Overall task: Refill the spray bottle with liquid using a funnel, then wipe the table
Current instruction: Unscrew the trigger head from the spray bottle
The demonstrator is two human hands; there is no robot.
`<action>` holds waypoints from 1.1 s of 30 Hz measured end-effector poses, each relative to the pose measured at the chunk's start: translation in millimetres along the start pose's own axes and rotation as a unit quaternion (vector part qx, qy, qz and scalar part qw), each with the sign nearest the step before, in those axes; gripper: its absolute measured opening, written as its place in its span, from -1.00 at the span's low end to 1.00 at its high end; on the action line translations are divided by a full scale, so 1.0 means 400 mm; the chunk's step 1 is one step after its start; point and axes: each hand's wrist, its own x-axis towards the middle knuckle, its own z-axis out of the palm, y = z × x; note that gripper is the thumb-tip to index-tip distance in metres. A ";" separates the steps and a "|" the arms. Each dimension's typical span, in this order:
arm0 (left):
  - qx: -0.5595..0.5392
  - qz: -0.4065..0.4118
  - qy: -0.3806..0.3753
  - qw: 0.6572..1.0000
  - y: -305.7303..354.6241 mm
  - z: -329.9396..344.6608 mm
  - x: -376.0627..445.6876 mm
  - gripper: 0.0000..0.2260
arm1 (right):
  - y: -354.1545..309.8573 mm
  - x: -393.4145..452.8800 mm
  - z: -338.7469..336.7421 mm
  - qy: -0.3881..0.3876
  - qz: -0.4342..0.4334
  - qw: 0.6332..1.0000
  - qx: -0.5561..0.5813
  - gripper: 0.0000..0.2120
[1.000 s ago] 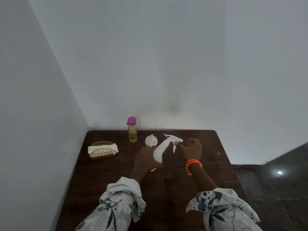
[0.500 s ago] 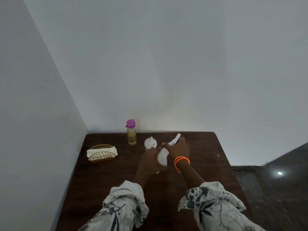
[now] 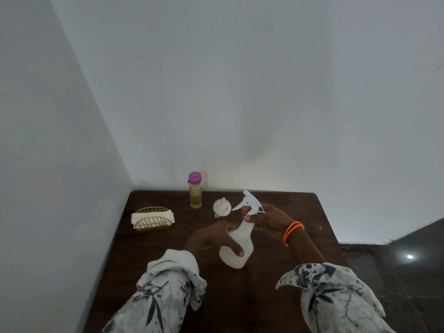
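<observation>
Head view: white bottle point(image 3: 237, 246) mid-frame, tilted, trigger top – left hand point(image 3: 211, 239) wraps the body, right hand point(image 3: 269, 218) grips the neck. Funnel point(image 3: 222, 207) just behind has a small red-marked sticker – too tiny to read.

Dark wooden table point(image 3: 153, 255) bears capped bottle point(image 3: 195, 190), funnel point(image 3: 222, 207), possibly cloth-filled rack point(image 3: 152, 219)

White spray bottle point(image 3: 240, 239) tilted, funnel point(image 3: 222, 207) beside.
</observation>
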 end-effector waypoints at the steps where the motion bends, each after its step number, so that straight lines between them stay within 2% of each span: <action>1: -0.011 -0.007 -0.019 1.000 0.004 -0.001 -0.002 -0.45 | 0.009 0.001 -0.003 0.009 -0.001 1.000 0.010 -0.69; 6: -0.047 -0.032 -0.049 0.997 0.002 0.000 -0.007 -0.49 | 0.028 0.002 -0.014 0.054 -0.013 0.998 0.023 -0.53; 9: -0.035 -0.038 -0.036 0.998 -0.009 0.002 -0.008 -0.43 | 0.019 -0.008 -0.018 0.038 -0.015 0.999 0.000 -0.50; 11: -0.018 -0.043 -0.027 0.999 -0.019 0.006 -0.005 -0.43 | 0.000 -0.014 -0.015 0.036 -0.017 0.996 -0.074 -0.53; 15: 0.023 -0.046 0.004 0.999 -0.032 0.012 -0.001 -0.40 | -0.047 -0.017 0.000 0.022 -0.031 0.977 -0.211 -0.73; 19: 0.073 -0.020 0.083 0.994 -0.042 0.013 0.003 -0.40 | -0.071 -0.012 0.022 0.045 -0.036 0.967 -0.247 -0.36; 22: 0.113 -0.008 0.139 0.984 -0.042 0.016 0.005 -0.25 | -0.062 -0.008 0.020 0.081 -0.062 0.949 -0.300 -0.45; 26: 0.112 0.016 0.147 0.983 -0.043 0.021 0.012 -0.29 | -0.025 -0.003 -0.003 0.127 -0.126 0.910 -0.373 -0.53; 29: 0.089 0.008 0.125 0.988 -0.043 0.027 0.011 -0.30 | -0.005 -0.001 -0.014 0.135 -0.137 0.931 -0.309 -0.49; 33: 0.068 0.010 0.105 0.992 -0.051 0.032 0.011 -0.30 | 0.003 -0.010 -0.003 0.134 -0.086 0.980 -0.120 -0.60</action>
